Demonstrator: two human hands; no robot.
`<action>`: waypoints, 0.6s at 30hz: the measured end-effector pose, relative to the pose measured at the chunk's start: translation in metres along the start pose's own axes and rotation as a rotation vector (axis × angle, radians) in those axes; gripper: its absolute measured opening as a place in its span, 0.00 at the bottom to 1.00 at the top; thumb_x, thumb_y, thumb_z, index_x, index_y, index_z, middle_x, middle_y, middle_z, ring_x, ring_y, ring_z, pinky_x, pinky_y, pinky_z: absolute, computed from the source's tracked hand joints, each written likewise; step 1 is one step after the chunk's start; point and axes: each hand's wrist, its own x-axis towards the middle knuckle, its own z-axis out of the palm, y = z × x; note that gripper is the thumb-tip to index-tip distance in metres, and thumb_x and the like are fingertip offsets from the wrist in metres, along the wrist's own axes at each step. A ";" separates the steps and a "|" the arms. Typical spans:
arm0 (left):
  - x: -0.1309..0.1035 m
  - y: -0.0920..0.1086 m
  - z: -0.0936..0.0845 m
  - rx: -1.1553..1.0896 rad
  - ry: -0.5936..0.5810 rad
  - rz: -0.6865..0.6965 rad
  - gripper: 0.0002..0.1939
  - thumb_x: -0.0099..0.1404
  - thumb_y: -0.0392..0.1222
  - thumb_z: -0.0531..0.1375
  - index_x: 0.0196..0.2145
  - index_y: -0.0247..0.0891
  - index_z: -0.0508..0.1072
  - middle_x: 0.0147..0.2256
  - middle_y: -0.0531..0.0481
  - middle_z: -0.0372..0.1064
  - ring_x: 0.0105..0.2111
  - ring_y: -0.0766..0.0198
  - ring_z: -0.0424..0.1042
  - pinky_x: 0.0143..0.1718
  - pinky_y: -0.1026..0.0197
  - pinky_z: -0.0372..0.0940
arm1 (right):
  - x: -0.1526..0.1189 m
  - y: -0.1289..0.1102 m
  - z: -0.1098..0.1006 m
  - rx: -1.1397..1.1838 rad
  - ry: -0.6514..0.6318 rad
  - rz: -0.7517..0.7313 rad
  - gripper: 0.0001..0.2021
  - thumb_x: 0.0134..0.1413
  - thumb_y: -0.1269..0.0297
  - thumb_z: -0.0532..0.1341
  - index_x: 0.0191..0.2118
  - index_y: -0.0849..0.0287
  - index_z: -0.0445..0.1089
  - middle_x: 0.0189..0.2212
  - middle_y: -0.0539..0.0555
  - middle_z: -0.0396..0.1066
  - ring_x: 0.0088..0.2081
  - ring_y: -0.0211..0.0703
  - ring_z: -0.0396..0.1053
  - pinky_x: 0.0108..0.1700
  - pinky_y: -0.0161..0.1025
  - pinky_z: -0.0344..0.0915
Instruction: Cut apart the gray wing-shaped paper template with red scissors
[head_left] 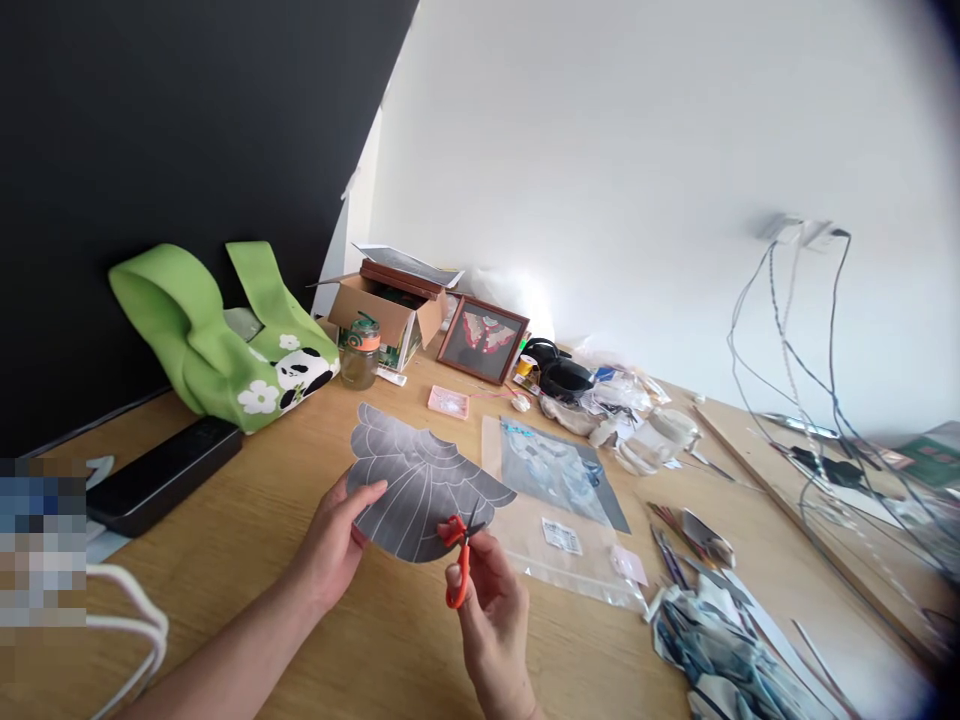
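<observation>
A dark grey paper cutout (412, 465) with pale curved lines and a scalloped edge is held above the wooden table. My left hand (337, 535) grips its left side, thumb on top and the other fingers underneath. In my right hand (491, 600) is a small pair of scissors (460, 580) with orange-red handles. Their dark blades stand apart, at the cutout's lower right edge. Whether paper lies between the blades I cannot tell. Beyond my right hand lies a clear plastic bag (559, 535) with a white label and a bluish patterned sheet.
A green panda bag (255, 365), black case (169, 470), lidded jar (360, 360) and cardboard box (390, 310) stand at the left and back. A framed butterfly picture (482, 340) leans behind a pink tray (448, 402). Crumpled bluish cloth (712, 645) lies front right; cables (806, 350) hang from the wall.
</observation>
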 end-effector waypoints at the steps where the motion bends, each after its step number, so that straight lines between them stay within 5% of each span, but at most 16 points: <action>1: 0.000 0.001 0.000 -0.002 -0.002 -0.020 0.14 0.48 0.41 0.71 0.35 0.39 0.77 0.30 0.50 0.76 0.30 0.62 0.74 0.31 0.62 0.67 | 0.001 -0.001 0.000 -0.009 -0.005 0.006 0.17 0.54 0.51 0.65 0.44 0.57 0.73 0.43 0.61 0.74 0.40 0.51 0.71 0.37 0.43 0.68; 7: -0.002 0.001 -0.002 0.090 0.010 0.051 0.12 0.43 0.43 0.74 0.25 0.36 0.78 0.24 0.49 0.76 0.28 0.58 0.75 0.32 0.60 0.69 | 0.005 -0.005 -0.002 -0.047 -0.016 -0.014 0.16 0.55 0.51 0.63 0.43 0.57 0.73 0.42 0.60 0.74 0.43 0.51 0.70 0.41 0.43 0.67; 15: 0.001 -0.002 -0.010 0.082 0.017 0.104 0.13 0.41 0.42 0.75 0.21 0.42 0.74 0.22 0.55 0.71 0.24 0.65 0.67 0.26 0.64 0.64 | 0.008 -0.006 -0.007 -0.040 -0.047 -0.104 0.11 0.56 0.57 0.64 0.42 0.56 0.70 0.40 0.56 0.73 0.44 0.50 0.70 0.49 0.45 0.64; 18: -0.004 -0.004 -0.010 0.254 0.060 0.250 0.16 0.42 0.42 0.74 0.16 0.41 0.69 0.19 0.56 0.66 0.23 0.66 0.64 0.25 0.65 0.61 | 0.008 -0.007 -0.007 -0.052 -0.042 -0.098 0.11 0.56 0.57 0.64 0.42 0.56 0.71 0.39 0.56 0.73 0.43 0.49 0.69 0.48 0.44 0.64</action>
